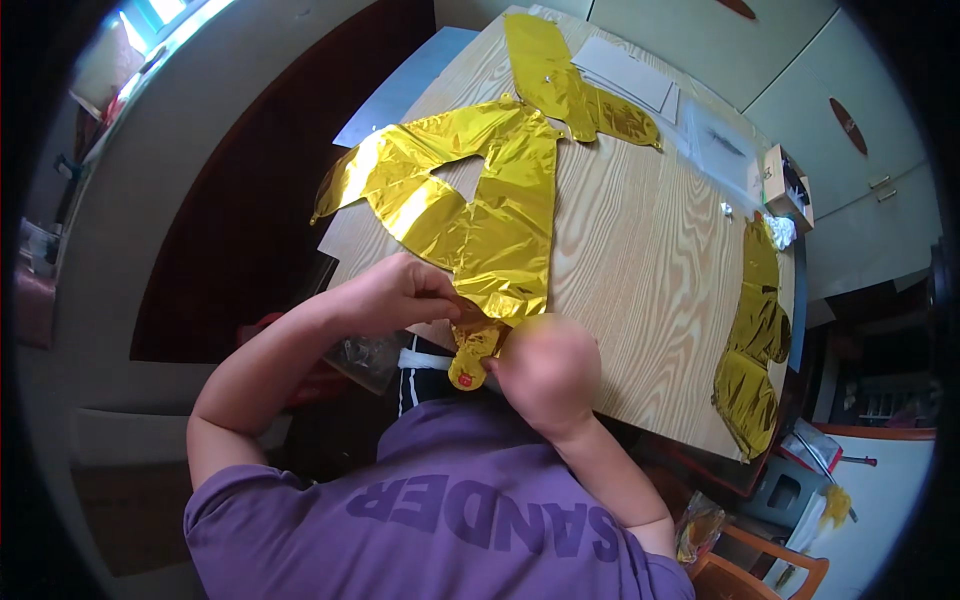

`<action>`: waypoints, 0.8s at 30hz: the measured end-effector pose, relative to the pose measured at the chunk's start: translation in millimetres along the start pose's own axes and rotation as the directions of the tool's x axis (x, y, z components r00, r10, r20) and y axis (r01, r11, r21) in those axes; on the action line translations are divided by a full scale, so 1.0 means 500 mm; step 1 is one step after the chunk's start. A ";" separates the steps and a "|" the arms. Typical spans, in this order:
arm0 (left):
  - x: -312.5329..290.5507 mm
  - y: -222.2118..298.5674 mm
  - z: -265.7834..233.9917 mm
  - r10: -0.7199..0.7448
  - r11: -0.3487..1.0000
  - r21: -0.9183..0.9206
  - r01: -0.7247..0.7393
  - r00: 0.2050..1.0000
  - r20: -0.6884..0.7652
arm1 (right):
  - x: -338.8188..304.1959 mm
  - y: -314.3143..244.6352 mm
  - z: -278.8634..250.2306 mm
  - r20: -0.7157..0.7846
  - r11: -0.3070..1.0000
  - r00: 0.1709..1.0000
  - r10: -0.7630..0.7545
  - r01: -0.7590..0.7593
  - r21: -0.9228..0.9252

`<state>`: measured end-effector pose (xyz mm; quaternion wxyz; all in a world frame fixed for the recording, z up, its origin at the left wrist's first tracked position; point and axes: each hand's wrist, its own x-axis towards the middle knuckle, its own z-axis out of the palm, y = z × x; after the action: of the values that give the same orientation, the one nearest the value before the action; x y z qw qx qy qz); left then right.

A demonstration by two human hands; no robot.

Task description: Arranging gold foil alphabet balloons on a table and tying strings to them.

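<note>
A flat, uninflated gold foil balloon point(510, 220) with an opening in its middle lies on the wood-grain table point(630, 270), its narrow end hanging toward me at the near edge. My left hand point(395, 295) pinches the foil at that end between thumb and fingers. Close by on the right, my right hand point(550, 375) grips the edge of the short gold tab, which has a small red mark. Blur hides most of the right hand's fingers. Another flat gold balloon point(545, 70) lies at the far side, touching the first one's top.
A third flat gold balloon point(752, 340) lies along the right edge. White sheets point(625, 75) and a clear plastic bag point(720, 145) are at the back. A small box point(788, 190) stands beside crumpled silver foil point(780, 232). A wooden chair point(770, 560) is at lower right.
</note>
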<state>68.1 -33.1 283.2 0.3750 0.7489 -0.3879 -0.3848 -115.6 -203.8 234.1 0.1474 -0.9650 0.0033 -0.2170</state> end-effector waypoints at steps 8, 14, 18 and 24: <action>0.015 -0.016 0.002 -0.117 0.967 -0.247 0.069 0.975 -0.187 | 0.011 0.008 0.004 -0.108 0.994 0.990 0.086 -0.093 -0.062; 0.007 0.040 0.008 0.253 0.896 0.430 -0.109 0.922 -0.292 | 0.023 0.030 0.011 -0.077 1.000 0.997 0.002 -0.002 0.003; 0.025 0.099 0.054 0.391 0.463 0.884 -0.055 0.909 -0.148 | 0.044 0.036 0.016 0.020 0.997 1.000 -0.008 0.006 0.081; 0.104 0.076 0.056 0.002 0.539 0.842 -0.014 1.000 0.015 | 0.057 0.049 0.033 0.044 0.998 0.999 -0.019 0.016 0.061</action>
<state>53.7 -101.5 289.1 -0.0311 0.8327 -0.5309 -0.1542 -81.7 -224.8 224.8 0.1749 -0.9646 -0.0151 -0.1968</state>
